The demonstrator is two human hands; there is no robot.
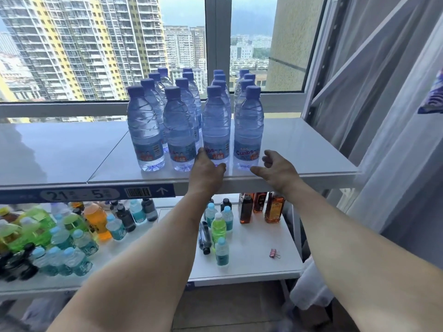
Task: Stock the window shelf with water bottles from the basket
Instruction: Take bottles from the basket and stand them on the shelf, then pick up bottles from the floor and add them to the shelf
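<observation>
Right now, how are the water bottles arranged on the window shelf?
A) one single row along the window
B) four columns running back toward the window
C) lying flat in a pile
B: the water bottles stand upright on the window shelf in four columns receding toward the glass.

Only the person's two forearms and hands show. Both arms are bare from the near edge of the view to the wrists, with no sleeve on either. The left hand (208, 173) and the right hand (275, 170) wear no gloves, and neither wrist carries anything.
</observation>
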